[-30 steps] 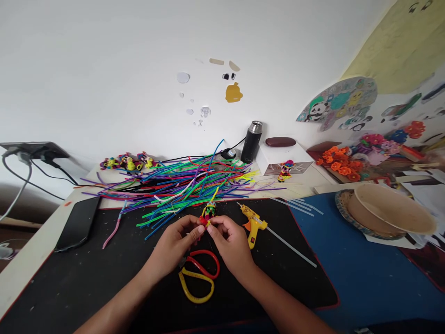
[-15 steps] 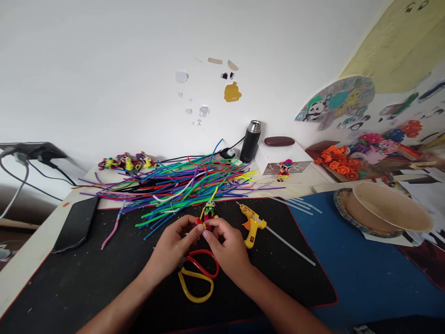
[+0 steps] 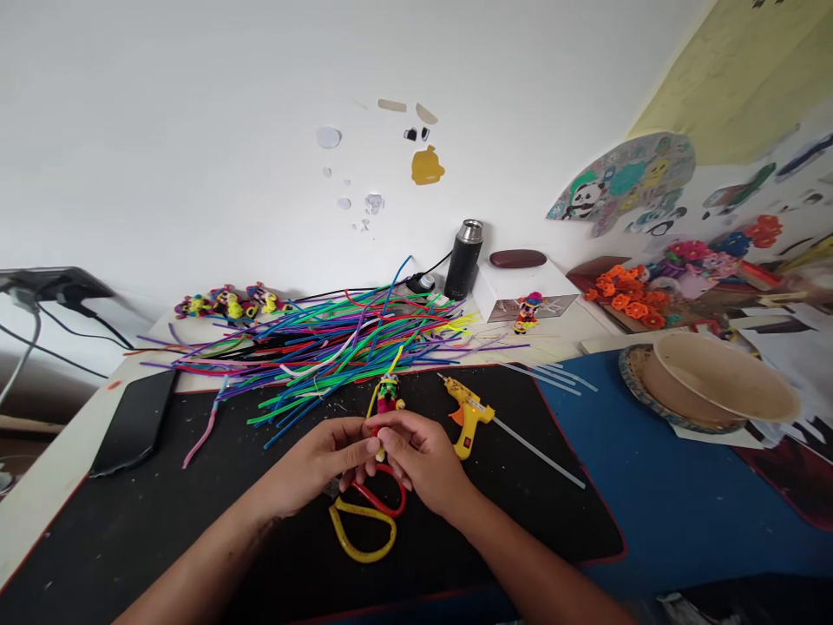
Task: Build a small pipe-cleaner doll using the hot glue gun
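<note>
A small doll-like figure of coloured pipe cleaners [image 3: 387, 392], with a green and dark-pink body and a yellow stem on top, stands out above my fingertips. My left hand [image 3: 325, 460] pinches at its lower end, thumb against fingers. Opposite it, my right hand [image 3: 416, 456] is closed on the same spot, thumb and fingertips meeting the left ones. Red and yellow bits show between the fingers; the rest of the lower end is hidden. Just below the hands lie scissors with one red and one yellow handle [image 3: 364, 531], their blades partly covered by the left hand.
A yellow glue gun [image 3: 469, 417] with a glue stick lies right of my hands on the black mat [image 3: 521, 521]. Behind is a heap of pipe cleaners [image 3: 344, 343]. Around are a phone [image 3: 134, 421], a black flask [image 3: 464, 260], finished figures [image 3: 227, 302] and a bowl [image 3: 716, 382].
My fingertips have moved slightly down along the figure and regripped, so more of its body shows. The red and yellow bits are now more covered. The whole view has shifted a little.
</note>
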Demonstrator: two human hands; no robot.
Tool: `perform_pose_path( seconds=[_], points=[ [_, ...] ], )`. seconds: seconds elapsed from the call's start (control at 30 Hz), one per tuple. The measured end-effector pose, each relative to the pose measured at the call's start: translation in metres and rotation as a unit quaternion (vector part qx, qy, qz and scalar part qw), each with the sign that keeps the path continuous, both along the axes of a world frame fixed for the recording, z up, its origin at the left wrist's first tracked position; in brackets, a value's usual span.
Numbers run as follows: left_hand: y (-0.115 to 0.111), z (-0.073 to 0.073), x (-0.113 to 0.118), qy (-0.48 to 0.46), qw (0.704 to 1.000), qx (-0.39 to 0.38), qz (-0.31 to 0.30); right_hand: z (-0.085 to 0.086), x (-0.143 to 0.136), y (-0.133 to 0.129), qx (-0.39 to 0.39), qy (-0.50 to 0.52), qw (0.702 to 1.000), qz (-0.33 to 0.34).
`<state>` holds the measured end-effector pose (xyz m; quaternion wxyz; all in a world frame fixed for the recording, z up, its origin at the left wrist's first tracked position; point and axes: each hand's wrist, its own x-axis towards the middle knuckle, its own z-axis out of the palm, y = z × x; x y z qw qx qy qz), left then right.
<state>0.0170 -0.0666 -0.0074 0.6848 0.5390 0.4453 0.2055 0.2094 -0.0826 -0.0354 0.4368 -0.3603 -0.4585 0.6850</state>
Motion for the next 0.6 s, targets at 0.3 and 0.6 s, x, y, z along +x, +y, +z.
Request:
perform_pose_path(
  seconds=[0.3, 0.6],
  points=[
    [-0.001, 0.000, 0.006, 0.000, 1.000, -0.011, 0.027, -0.009, 0.002, 0.005, -0.055, 0.019, 0.997, -0.051],
    [0.009, 0.012, 0.010, 0.081, 0.995, 0.059, 0.019, -0.004, 0.009, 0.000, -0.049, 0.021, 0.995, -0.082]
  ],
)
